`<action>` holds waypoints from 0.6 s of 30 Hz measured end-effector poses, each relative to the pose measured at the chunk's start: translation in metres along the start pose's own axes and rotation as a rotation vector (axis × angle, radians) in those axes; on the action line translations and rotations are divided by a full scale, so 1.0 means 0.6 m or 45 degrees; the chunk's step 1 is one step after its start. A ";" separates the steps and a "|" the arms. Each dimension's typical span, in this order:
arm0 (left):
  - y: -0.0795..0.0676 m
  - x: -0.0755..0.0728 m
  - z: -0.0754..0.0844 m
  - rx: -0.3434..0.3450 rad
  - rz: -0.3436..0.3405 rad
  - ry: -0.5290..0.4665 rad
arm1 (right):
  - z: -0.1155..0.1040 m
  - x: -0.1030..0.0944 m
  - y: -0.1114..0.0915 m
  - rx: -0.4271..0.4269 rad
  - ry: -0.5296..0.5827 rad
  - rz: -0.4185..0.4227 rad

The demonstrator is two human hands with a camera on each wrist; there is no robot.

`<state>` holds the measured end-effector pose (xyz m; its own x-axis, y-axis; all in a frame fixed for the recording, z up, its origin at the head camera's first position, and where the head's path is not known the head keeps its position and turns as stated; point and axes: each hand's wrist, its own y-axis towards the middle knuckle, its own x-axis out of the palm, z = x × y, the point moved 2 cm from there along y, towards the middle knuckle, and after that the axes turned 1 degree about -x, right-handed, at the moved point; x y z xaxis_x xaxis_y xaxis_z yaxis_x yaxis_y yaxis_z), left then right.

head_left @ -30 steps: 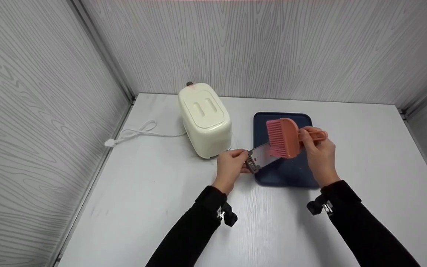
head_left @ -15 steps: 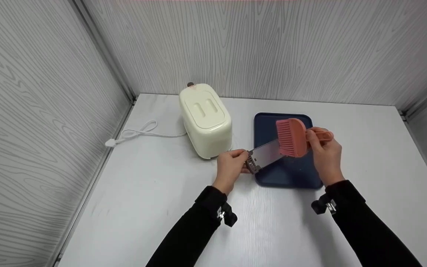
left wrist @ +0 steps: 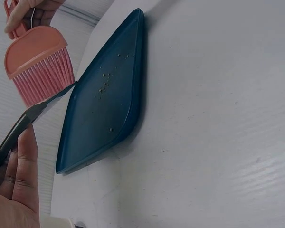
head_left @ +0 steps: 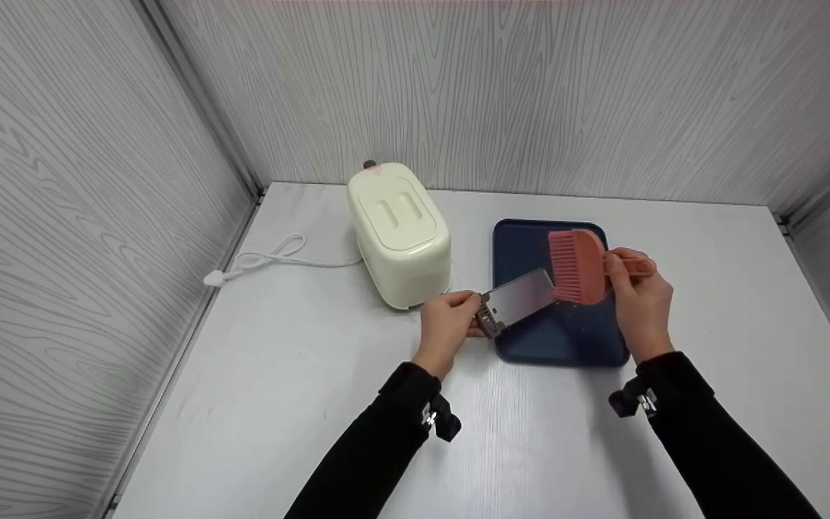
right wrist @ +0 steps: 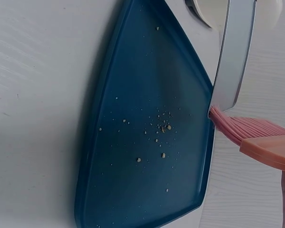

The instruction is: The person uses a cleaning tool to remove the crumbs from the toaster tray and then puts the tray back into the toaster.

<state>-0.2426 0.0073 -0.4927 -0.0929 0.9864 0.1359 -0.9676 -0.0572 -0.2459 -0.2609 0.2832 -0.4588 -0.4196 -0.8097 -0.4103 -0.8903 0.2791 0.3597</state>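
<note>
My left hand (head_left: 445,324) pinches the dark end of a toaster's crumb tray (head_left: 523,298), a flat metal plate held tilted above a dark blue serving tray (head_left: 559,349). My right hand (head_left: 638,299) grips the handle of an orange hand brush (head_left: 589,268) with pink bristles. In the right wrist view the bristles (right wrist: 242,124) bend against the far end of the metal plate (right wrist: 232,57). Crumbs (right wrist: 164,128) lie scattered on the blue tray, most of them in a cluster near its middle. In the left wrist view the plate shows edge-on, and fingers (left wrist: 26,171) support it from below.
A cream toaster (head_left: 400,238) with a lid on top stands just beyond my left hand. Its white cord (head_left: 292,261) runs left to a plug (head_left: 215,277). Grey wood-grain panels (head_left: 458,94) enclose the white table (head_left: 278,418) at the back and sides.
The brush has swept rightward along the metal plate to its far end, uncovering more of the plate. My left hand and the crumb tray have stayed nearly still.
</note>
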 end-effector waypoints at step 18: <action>0.000 -0.003 -0.001 0.003 0.040 -0.044 | -0.045 0.003 -0.023 -0.061 0.341 0.052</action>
<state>-0.2424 0.0058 -0.4936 -0.1311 0.9782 0.1610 -0.9647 -0.0884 -0.2482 -0.2444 0.2640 -0.4416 -0.3875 -0.9077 -0.1608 -0.8616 0.2946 0.4134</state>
